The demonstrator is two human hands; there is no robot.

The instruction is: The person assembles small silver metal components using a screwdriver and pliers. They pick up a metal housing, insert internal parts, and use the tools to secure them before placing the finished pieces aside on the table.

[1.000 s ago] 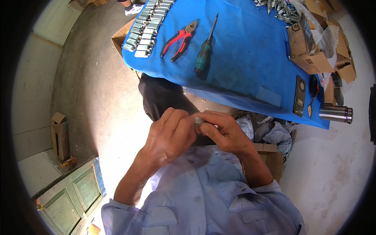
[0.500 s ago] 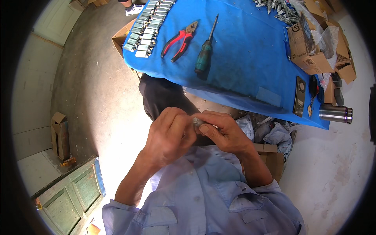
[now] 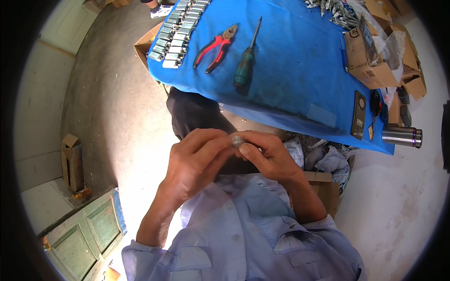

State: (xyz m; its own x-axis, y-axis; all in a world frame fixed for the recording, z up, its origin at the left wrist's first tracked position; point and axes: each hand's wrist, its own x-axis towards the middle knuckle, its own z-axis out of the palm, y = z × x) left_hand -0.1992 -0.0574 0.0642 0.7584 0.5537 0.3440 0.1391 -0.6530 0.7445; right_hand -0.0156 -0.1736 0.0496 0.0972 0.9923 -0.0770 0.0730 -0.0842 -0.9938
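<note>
Over my lap, just off the near edge of the table, both hands meet at one small, rounded, silvery-grey piece [image 3: 237, 141]. Thumb and forefinger of my right hand [image 3: 273, 158] pinch it, covering much of it. My left hand [image 3: 193, 160] is closed, its fingertips bunched together against the left side of the piece; what those fingertips grip is hidden. Beyond them on the table, red-and-black pliers [image 3: 227, 37] lie with their handles spread. A screwdriver [image 3: 244, 68] with a green handle lies to their right, its tip pointing away.
Small metal parts [image 3: 176, 41] stand in two rows at the blue-covered table's [image 3: 290, 61] left edge. More metal parts [image 3: 338, 15] are heaped at the far right. Open cardboard boxes [image 3: 363, 58], a flat dark object [image 3: 358, 114] and a steel flask [image 3: 401, 136] line the right side.
My left hand has turned, and its fingers now reach straighter toward the piece. The piece shows a little more between the fingers. My right hand has hardly moved.
</note>
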